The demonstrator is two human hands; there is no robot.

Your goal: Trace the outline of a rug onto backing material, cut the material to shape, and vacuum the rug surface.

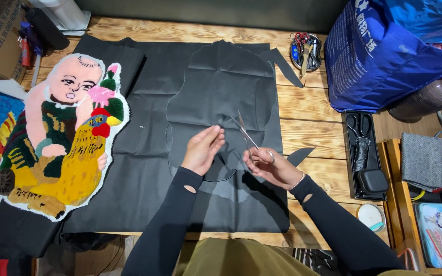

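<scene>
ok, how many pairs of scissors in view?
3, maybe more. One in the right hand: scissors. Black pair in the black tray. Red-handled pair in the round tin, which may hide others.

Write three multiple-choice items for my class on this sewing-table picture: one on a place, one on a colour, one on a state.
1. Where does the tufted figure rug lie?
A. left of the hands
B. right of the hands
C. in the tray

2. What colour is the cut fabric shape?
A. red
B. black
C. white

3. How are the scissors in the right hand?
A. lying flat on the table
B. held, tips pointing up and away
C. stuck in the rug

Answers: 1 A, it lies at the table's left. 2 B, black on black cloth. 3 B, right hand grips them; left hand rests on the fabric.
</scene>
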